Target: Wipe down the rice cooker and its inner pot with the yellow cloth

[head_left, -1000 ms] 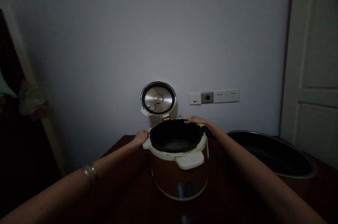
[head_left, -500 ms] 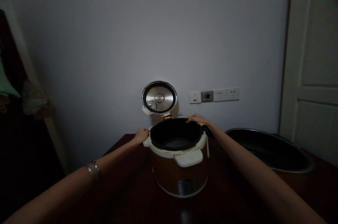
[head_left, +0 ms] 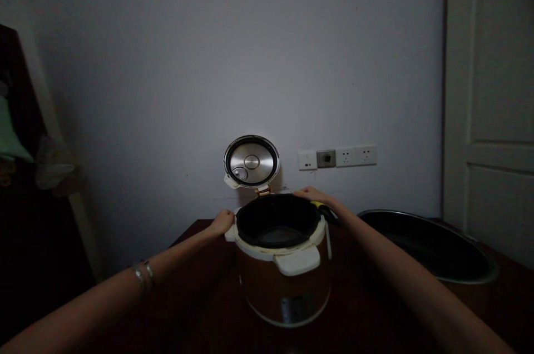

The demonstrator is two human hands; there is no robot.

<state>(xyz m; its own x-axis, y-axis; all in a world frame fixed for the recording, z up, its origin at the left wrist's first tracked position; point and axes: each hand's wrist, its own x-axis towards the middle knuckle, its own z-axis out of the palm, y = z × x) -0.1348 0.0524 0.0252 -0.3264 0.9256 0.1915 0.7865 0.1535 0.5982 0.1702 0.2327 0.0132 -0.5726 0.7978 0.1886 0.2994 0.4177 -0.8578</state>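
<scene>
Right forearm point(head_left: 387, 248) before basin point(head_left: 434, 245) — sockets point(head_left: 351, 156) behind cooker point(head_left: 283, 293)

The left arm point(head_left: 104, 305) and right arm point(head_left: 387, 257) reach forward, left hand point(head_left: 222, 222) curled, right fingers point(head_left: 300, 194) pointing inward.

A plain blue-grey wall point(head_left: 250, 54) fills the dim room's background, bearing a row of rectangular white and grey socket plates point(head_left: 350, 157). Right stands a pale panelled door point(head_left: 496, 93); below, a dark reddish-brown table point(head_left: 217, 287).
</scene>
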